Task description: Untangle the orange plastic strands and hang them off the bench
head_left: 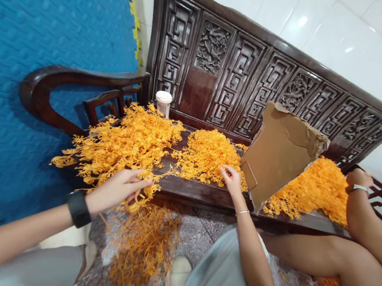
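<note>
My left hand (121, 186), with a black band on the wrist, is closed on a cluster of stringy orange plastic pieces (140, 198) at the bench's front edge. Beside it lies a large heap of the same spindly pieces (136, 138). My right hand (231, 178), above a thin bracelet, touches the right front of a middle heap (210, 154) of smaller-looking orange bits. Its thumb and fingers are pinched together; whatever they hold is too small to make out. Both heaps rest on a dark wooden bench seat (188, 188).
A white lidded tub (163, 103) stands behind the left heap. An upright cardboard piece (280, 149) separates the middle heap from a right-hand orange heap (317, 191). Another person's arm (360, 210) is at far right. Orange strands (145, 248) cover the floor below.
</note>
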Demonstrator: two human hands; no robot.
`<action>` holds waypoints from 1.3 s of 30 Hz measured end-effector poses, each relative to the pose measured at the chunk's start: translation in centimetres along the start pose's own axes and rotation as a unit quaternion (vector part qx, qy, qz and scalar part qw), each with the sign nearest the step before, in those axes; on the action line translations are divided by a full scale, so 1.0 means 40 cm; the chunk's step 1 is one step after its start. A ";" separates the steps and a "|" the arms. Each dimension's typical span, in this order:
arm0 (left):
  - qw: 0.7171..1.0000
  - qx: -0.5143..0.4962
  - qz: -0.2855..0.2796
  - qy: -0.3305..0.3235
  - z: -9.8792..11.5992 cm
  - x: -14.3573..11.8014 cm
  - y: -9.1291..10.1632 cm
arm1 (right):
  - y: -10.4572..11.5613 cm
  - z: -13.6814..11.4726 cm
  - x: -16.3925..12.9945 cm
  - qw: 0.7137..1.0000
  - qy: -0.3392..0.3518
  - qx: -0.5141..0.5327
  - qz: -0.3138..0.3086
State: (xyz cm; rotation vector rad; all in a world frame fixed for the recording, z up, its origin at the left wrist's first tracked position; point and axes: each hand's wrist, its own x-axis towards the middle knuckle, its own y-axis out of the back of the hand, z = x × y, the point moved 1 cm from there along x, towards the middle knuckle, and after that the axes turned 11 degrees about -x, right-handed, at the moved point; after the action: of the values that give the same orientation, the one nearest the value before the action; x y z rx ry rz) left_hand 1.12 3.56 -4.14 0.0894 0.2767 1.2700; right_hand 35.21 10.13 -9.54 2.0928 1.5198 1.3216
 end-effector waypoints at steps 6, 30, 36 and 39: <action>1.000 0.023 -0.017 -0.008 -0.032 0.033 0.024 | -0.104 -0.013 0.011 0.998 -0.039 -0.006 -0.043; 0.953 0.240 -0.143 -0.118 -0.008 0.053 -0.077 | -0.108 -0.354 -0.113 0.928 0.143 0.176 -0.295; 0.953 0.242 -0.145 -0.110 -0.002 0.060 -0.086 | -0.074 -0.280 -0.088 0.941 0.095 0.158 -0.285; 0.956 0.218 -0.160 -0.112 0.002 0.058 -0.090 | -0.070 -0.249 -0.092 0.939 0.021 0.194 -0.283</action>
State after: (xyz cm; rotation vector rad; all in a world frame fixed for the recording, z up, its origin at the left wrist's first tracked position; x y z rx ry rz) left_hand 5.12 4.68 -5.22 0.5418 0.3560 0.8497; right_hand 25.58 5.22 -7.65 1.6027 2.3210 0.9075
